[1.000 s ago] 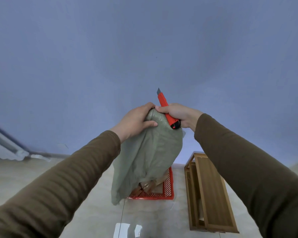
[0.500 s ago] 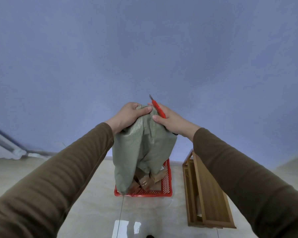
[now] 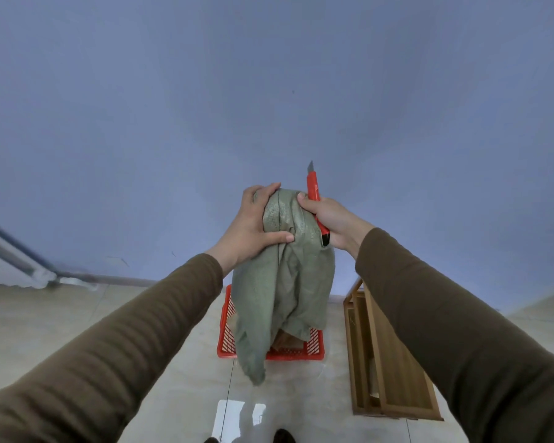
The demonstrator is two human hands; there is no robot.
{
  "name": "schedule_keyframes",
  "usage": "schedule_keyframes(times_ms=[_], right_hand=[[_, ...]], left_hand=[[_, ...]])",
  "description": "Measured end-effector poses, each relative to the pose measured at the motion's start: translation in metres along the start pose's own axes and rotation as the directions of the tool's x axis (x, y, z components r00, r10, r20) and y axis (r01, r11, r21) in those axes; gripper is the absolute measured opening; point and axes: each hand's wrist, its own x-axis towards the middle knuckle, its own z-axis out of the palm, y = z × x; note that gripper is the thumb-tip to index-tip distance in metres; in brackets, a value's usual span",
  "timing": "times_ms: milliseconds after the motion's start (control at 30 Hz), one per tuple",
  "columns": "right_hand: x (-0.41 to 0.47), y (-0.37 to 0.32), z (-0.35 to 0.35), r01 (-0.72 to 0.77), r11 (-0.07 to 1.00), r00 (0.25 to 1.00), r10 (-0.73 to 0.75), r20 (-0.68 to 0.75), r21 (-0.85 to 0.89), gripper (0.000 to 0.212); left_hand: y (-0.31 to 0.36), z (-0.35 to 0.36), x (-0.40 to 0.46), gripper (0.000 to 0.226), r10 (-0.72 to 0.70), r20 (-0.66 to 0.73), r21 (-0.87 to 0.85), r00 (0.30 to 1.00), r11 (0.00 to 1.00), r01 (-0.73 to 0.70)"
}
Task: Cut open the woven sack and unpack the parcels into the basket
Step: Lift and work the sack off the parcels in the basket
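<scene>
1. We are gripping the woven sack [image 3: 282,282] upended over the red basket [image 3: 314,346], left hand [image 3: 253,225] fingers clamped on its bunched end, so parcels [image 3: 285,340] drop in.
2. Our right hand [image 3: 330,219] is pinching sack and red knife [image 3: 314,193] together, blade pointing away from us.

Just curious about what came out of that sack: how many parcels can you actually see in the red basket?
1 brown parcel shows for certain, in the red basket under the hanging woven sack. The sack hides most of the basket, so more may lie unseen.
</scene>
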Motion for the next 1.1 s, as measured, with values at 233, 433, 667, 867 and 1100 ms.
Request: schedule_keyframes(times_ms=[233,433,667,867,1100], right_hand=[[-0.014,-0.008,-0.012,0.059,0.854,0.998,-0.042,0.045,-0.516,0.045],[-0.035,-0.001,-0.023,0.235,0.742,0.951,-0.041,0.307,-0.628,0.063],[-0.025,0.023,0.000,0.273,0.863,0.962,-0.256,0.099,-0.425,0.045],[-0.012,0.028,-0.004,0.138,0.984,0.973,-0.156,-0.172,-0.114,0.031],[-0.013,0.028,0.006,-0.109,0.970,0.982,0.139,-0.127,0.217,0.031]], left_hand=[[0.001,-0.015,0.006,0.037,-0.099,-0.063,-0.011,0.993,0.995,0.098],[0.001,-0.027,0.017,0.036,-0.269,-0.078,-0.093,0.960,0.961,0.262],[0.007,-0.019,0.020,0.059,-0.376,0.004,-0.235,0.926,0.900,0.367],[-0.007,-0.009,-0.007,0.103,-0.096,0.012,-0.090,0.995,0.991,0.097],[-0.012,0.012,-0.019,0.114,-0.036,0.050,-0.076,0.998,0.996,0.039]])
